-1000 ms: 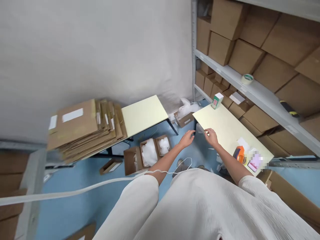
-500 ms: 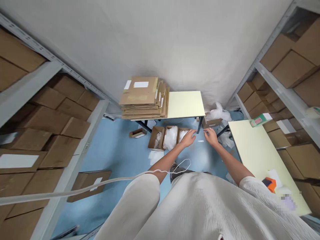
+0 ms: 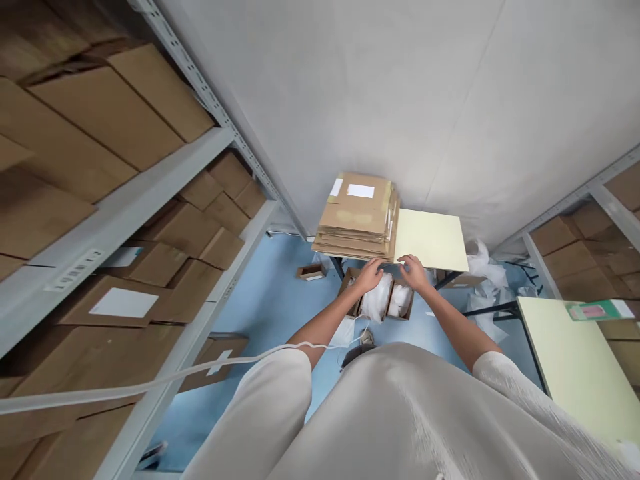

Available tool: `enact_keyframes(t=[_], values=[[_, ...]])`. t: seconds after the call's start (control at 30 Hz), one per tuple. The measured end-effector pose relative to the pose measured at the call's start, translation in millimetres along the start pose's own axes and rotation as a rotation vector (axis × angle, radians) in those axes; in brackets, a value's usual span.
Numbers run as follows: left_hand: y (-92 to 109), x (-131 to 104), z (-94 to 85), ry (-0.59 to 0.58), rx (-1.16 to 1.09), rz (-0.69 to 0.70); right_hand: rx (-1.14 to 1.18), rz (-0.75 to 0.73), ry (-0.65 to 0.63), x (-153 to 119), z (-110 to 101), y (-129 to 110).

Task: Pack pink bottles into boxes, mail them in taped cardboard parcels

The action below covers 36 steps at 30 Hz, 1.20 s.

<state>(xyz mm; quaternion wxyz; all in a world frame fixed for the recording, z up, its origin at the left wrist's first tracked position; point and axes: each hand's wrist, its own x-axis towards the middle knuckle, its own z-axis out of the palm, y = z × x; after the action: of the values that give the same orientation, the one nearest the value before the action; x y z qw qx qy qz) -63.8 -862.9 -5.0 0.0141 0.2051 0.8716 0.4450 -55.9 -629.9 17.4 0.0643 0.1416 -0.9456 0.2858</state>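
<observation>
My left hand is held out in front of me, fingers loosely bent and nothing visible in it. In the picture it lies just below the front edge of a stack of flattened cardboard boxes. To its right is my right hand, with thumb and fingers apart and likewise holding nothing I can see. It appears close to the front edge of a pale yellow table, which bears the stack. Whether either hand touches the table or cardboard, I cannot tell.
Open boxes with white packing material stand on the blue floor below the table. Shelves of cardboard boxes rise at left. A second table is at right, with plastic wrap behind it. A white cable crosses before me.
My view has turned left and come nearer the far table. Both hands, still apart, now appear by the cardboard stack and the table's front edge instead of over the floor.
</observation>
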Motion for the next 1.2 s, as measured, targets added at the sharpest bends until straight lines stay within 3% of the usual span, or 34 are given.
enact_keyframes(t=[0.27, 0.5, 0.63, 0.83, 1.0, 1.2], values=[[-58, 18, -67.2, 0.091, 0.122, -0.068, -0.094, -0.127, -0.111, 112, 47, -43], [-88, 57, -111.9, 0.111, 0.24, -0.074, -0.221, -0.183, -0.234, 191, 81, -55], [-102, 76, -124.9, 0.139, 0.24, -0.043, -0.273, -0.194, -0.248, 204, 89, -54], [-112, 86, -127.0, 0.125, 0.249, -0.05, -0.346, -0.174, -0.274, 210, 87, -61], [-106, 93, -138.4, 0.13, 0.253, -0.022, -0.369, -0.211, -0.292, 221, 74, -68], [-96, 109, -160.6, 0.098, 0.267, 0.067, -0.359, -0.269, -0.224, 223, 48, -76]])
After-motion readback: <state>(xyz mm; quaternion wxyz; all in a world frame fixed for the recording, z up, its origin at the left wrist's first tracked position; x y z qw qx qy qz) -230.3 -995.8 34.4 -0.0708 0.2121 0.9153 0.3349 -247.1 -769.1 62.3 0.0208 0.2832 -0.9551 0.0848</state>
